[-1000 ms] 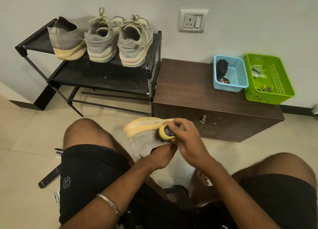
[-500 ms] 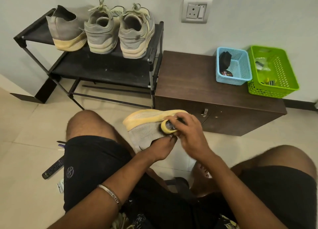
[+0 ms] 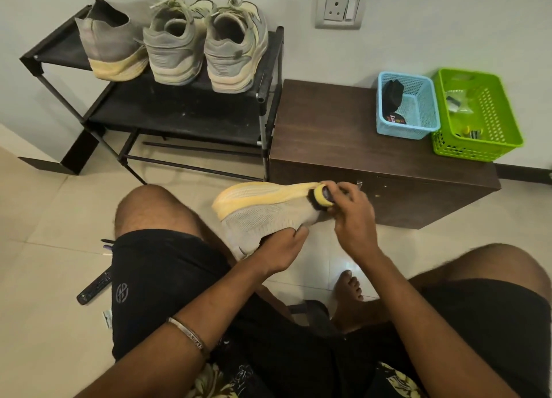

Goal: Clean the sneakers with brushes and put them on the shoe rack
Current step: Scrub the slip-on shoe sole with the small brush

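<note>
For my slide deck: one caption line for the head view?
Left hand holds a sneaker while the right hand scrubs it with a brush; three sneakers sit on the rack.

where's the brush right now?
Head view, centre-right: the brush is gripped in the right hand, its bristles against the toe end of the sneaker that the left hand holds, just in front of the brown cabinet.

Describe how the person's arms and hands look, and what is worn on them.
Both forearms are bare, with no sleeves in view. The left wrist carries a thin silver metal bangle with engraved lettering, too small to read. The left hand and right hand wear no gloves, and no rings are visible on the fingers.
</note>
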